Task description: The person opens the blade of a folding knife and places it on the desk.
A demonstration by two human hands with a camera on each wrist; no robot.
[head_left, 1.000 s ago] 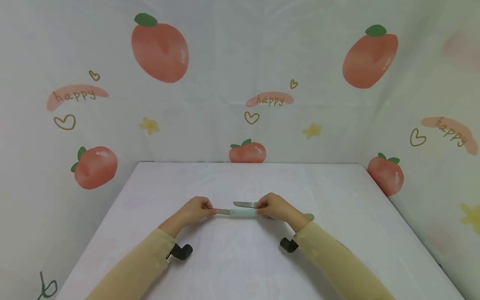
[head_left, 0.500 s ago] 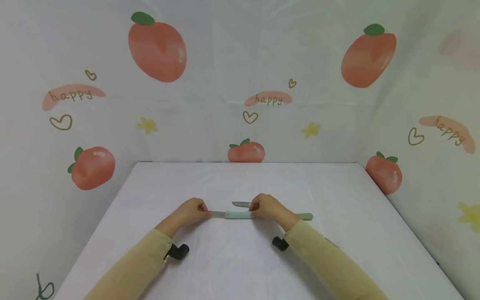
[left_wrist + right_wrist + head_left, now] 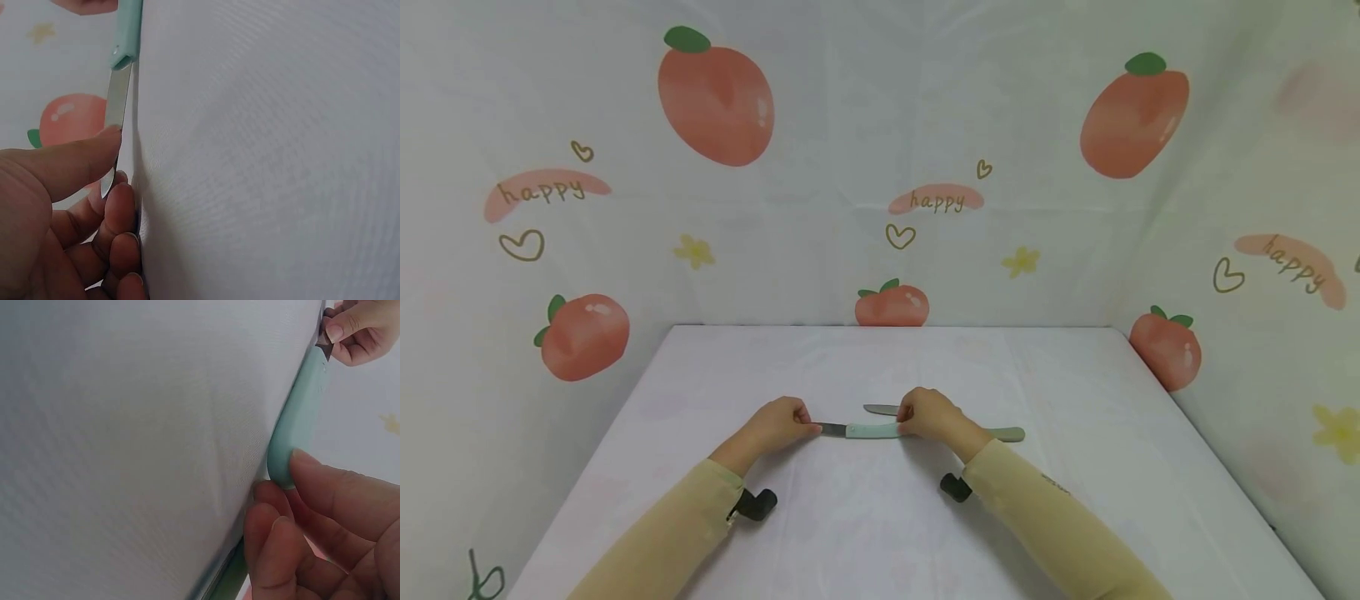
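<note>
This looks like a small staged recording booth rather than a lived-in room: a white-covered table (image 3: 1075,392) is boxed in at nine, twelve and three o'clock by a hanging cloth backdrop (image 3: 850,125) printed with peaches, hearts and the word "happy" (creases show).

table (image 3: 1075,392): white cloth | on it: second knife (image 3: 1011,433)
</note>
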